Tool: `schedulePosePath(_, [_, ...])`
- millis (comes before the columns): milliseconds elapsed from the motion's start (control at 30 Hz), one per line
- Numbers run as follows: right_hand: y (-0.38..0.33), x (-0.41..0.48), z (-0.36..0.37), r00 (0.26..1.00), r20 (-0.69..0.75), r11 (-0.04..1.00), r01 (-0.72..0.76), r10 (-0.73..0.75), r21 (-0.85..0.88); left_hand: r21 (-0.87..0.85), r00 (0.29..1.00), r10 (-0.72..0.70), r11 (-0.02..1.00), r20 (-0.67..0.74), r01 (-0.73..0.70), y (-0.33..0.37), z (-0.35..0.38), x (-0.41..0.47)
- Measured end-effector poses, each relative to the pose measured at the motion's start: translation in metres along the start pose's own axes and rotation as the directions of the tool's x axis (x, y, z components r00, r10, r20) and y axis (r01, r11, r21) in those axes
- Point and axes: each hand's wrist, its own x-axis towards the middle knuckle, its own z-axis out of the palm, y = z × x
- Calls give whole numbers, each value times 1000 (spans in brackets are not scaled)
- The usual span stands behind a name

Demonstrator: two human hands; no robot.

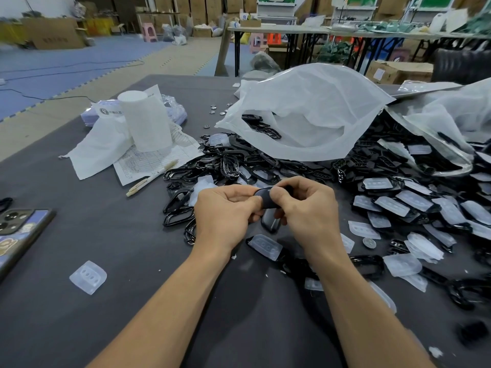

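Both hands, left hand (225,213) and right hand (305,208), pinch a black key-fob shell (269,201) in curled fingers (308,189) just above the worktop (106,248). This piece seems mid-assembly, and most of the work appears left: heaped black frames (233,163) and translucent button pads (393,205) lie loose.

black shell (268,208), grey table (106,235), white bag (318,107)

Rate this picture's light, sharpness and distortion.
Head view: soft, even overhead light, with only faint shadow on the table below the left hand and right hand. Head view: the black shell they pinch is sharp and shows a small glint. Head view: wide-angle bending stretches the forearms, the edges smear, and the loose black part at lower right is blurred.
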Motion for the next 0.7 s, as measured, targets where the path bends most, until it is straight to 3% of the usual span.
schedulePosePath(267, [-2, 2, -3, 1000, 6, 1000, -8, 7, 7, -24, 1000, -26, 999, 9, 26, 3, -2, 0])
schedulePosePath(467, [-1, 0, -2, 999, 35, 1000, 28, -27, -9, 118, 992, 123, 985, 11, -123, 4, 0, -5])
schedulePosePath(700, [-1, 2, -6, 985, 164, 988, -78, 56, 135, 128, 994, 112, 986, -14, -110, 2, -3, 0])
